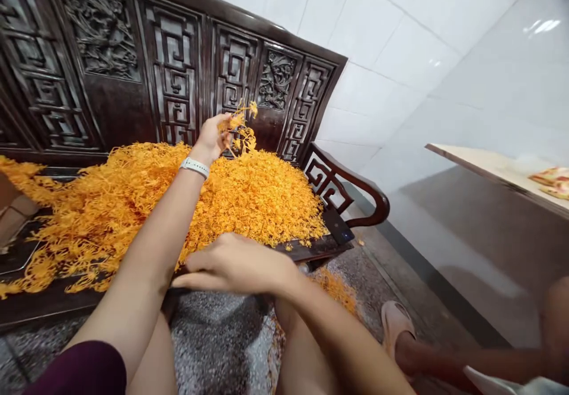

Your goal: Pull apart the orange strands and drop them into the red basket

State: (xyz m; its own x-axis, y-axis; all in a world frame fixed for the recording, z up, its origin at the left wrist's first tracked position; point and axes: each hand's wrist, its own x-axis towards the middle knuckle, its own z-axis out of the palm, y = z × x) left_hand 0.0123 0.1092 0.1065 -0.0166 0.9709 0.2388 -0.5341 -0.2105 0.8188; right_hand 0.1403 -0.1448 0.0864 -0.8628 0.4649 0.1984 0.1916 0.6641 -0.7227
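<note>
My left hand (214, 138), with a pale watch band (194, 167) on its wrist, is raised above the right part of a big heap of orange plastic flower sprigs (262, 196). Pinched in its fingers is a small bunch of orange sprigs (243, 131), with stems and blossoms sticking out to the right. Lower down, my right hand (240, 263) hovers at the front edge of the heap, palm down. Its visible fingers point left, loosely apart, and nothing shows in them; the fingertips are partly behind my left forearm.
The heap covers the seat of a dark carved wooden bench (118, 108) with a curved armrest (373, 208). A dark phone (338, 227) lies at its right end. More orange pieces (338, 288) are on the floor. At right are another person's sandalled foot (398, 327) and a wooden board (484, 167).
</note>
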